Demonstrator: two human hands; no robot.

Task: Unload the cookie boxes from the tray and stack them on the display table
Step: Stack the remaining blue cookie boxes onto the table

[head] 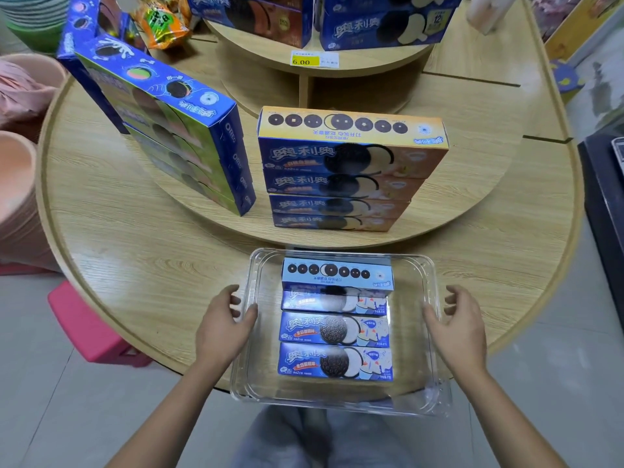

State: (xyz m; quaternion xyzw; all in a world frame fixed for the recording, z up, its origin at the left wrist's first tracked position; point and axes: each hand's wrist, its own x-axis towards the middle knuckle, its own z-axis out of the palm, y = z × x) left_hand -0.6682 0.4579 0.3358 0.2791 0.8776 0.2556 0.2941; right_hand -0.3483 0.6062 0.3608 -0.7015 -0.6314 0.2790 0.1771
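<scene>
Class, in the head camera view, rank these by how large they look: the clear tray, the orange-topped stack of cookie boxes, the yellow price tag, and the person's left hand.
1. Clear tray
2. Orange-topped stack of cookie boxes
3. Left hand
4. Yellow price tag

The tray lies nearer the camera than the stack, so their true sizes could differ from this.

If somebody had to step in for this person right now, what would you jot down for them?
Left hand: open, fingers at the left rim of the clear tray, holding nothing.
Right hand: open at the tray's right rim, also empty.
The tray sits on the near edge of the round display table, overhanging a little.
In the tray: blue cookie boxes, apparently four in a row, none lifted yet.
On the raised tier behind: an orange-topped stack and a green-sided stack.
Left to do: move every tray box onto the table and stack them.
</scene>
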